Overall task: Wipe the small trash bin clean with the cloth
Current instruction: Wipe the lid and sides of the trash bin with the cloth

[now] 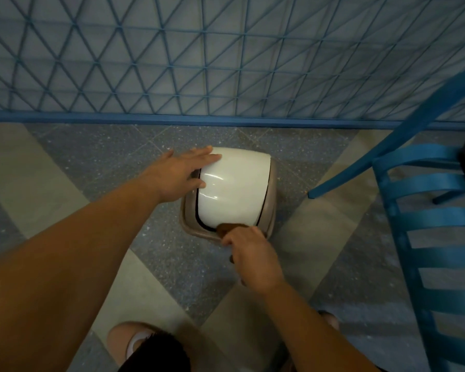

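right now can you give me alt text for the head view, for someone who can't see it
Seen from above, a person's left hand rests flat on the white lid of a small trash bin on a speckled floor, while the right hand presses a brown cloth to the bin's near rim. A blue chair stands to the right.

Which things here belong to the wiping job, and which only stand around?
Belong to the job:
small trash bin
brown cloth
left hand steadying the lid
right hand gripping the cloth

Only standing around:
blue chair
blue lattice wall panel
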Tool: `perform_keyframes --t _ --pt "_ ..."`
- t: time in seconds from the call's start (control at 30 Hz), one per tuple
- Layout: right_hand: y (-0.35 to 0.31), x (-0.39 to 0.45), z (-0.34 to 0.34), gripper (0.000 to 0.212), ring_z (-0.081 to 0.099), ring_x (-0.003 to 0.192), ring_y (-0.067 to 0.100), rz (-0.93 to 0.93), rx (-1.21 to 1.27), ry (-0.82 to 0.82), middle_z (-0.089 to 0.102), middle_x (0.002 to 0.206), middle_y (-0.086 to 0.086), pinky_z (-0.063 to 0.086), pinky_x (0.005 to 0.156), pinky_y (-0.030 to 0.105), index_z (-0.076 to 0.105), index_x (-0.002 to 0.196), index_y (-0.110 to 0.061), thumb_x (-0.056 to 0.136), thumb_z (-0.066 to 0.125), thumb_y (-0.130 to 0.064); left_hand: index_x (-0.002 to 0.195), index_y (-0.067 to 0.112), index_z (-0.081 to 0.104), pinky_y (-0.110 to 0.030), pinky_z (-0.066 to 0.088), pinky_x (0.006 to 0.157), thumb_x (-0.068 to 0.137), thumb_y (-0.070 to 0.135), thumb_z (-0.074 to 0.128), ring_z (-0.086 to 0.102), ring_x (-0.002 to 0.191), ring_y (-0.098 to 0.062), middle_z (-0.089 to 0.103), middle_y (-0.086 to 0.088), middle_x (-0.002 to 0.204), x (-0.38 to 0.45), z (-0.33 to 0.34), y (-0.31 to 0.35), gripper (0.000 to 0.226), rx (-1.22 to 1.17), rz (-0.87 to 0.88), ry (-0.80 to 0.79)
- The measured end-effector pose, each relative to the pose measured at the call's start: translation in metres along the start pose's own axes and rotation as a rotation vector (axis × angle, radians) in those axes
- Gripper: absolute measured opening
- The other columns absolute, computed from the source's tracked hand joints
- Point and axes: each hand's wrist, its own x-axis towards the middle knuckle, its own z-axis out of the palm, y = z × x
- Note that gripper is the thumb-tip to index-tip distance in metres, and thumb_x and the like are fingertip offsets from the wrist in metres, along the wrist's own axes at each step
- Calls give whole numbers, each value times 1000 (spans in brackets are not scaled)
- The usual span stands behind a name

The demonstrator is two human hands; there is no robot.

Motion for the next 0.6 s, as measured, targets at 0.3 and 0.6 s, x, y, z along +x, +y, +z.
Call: perform_keyframes --t 0.3,0.6 --pt "60 -28 -47 34 65 86 24 1059 779 457 67 99 2 54 85 37 69 83 -28 95 48 -4 149 37 15 -34 10 118 88 25 64 7 146 -13 -1 7 160 -12 22 21 79 -274 -59 139" --pt "67 -8 -43 15 63 79 20 1168 1177 350 68 87 6 48 79 33 69 100 -6 91 61 -14 134 11 48 -40 45 89 98 26 47 53 107 -30 53 -8 117 -56 107 36 38 -1392 -1106 227"
